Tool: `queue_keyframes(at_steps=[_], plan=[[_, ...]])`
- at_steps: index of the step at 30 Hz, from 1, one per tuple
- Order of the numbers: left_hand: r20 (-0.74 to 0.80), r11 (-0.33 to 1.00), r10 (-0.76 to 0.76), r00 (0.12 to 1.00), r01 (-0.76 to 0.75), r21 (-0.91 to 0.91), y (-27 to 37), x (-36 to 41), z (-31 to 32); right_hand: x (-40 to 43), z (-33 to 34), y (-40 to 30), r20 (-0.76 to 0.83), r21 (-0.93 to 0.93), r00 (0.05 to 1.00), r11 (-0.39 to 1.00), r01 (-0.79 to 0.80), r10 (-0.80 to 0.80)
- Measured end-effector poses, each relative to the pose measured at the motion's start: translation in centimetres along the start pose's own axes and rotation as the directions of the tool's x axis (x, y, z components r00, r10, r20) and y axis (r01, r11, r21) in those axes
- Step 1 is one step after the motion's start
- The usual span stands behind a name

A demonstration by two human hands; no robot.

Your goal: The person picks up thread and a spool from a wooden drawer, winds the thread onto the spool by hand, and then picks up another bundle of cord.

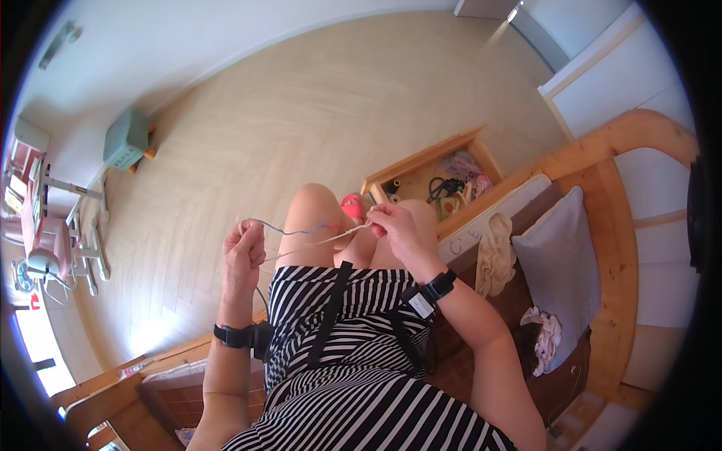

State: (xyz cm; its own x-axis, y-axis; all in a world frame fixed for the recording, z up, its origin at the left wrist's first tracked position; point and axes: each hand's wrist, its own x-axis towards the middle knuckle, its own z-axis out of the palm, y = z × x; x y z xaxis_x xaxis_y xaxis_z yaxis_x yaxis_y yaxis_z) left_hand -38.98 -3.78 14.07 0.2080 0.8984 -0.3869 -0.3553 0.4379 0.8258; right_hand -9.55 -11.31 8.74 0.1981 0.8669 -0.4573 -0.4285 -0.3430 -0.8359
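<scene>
My left hand [242, 245] pinches one end of a thin cord over my left thigh. My right hand [395, 228] grips the other end above my right knee. Between them a pale strand [318, 243] runs fairly straight and slants down to the left hand. A looser blue-grey strand [287, 231] leaves the left fingertips and turns reddish near its right part; whether the strands are joined cannot be told. Just beyond my right hand stands an open wooden drawer [430, 153] with black-handled scissors [444, 187], spools and pink cord or fabric [471, 169].
I sit on a wooden-framed bench with a grey cushion [558, 276], a beige cloth [495, 253] and a crumpled pink-white cloth [544, 338] to the right. A green stool [127, 140] stands by the wall. A pink desk and chair [51, 234] are at far left.
</scene>
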Motion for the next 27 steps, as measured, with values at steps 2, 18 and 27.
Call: queue_keyframes(at_steps=[2, 18, 27], plan=[[0.068, 0.999, -0.046, 0.997, 0.046, 0.01, -0.2, 0.2, 0.0, -0.9, 0.0, -1.0, 0.014, 0.106, 0.997, 0.992, 0.073, -0.075], [0.192, 0.975, -0.223, 0.956, 0.219, 0.041, -0.5, -1.8, 5.2, -5.3, 3.7, -5.2, 0.118, 0.08, 0.977, 0.982, 0.171, -0.18], [0.344, 0.96, -0.279, 0.896, 0.261, 0.099, -0.4, -2.9, 10.0, -5.7, 4.3, -5.9, 0.193, 0.33, 0.969, 0.94, 0.084, -0.154]])
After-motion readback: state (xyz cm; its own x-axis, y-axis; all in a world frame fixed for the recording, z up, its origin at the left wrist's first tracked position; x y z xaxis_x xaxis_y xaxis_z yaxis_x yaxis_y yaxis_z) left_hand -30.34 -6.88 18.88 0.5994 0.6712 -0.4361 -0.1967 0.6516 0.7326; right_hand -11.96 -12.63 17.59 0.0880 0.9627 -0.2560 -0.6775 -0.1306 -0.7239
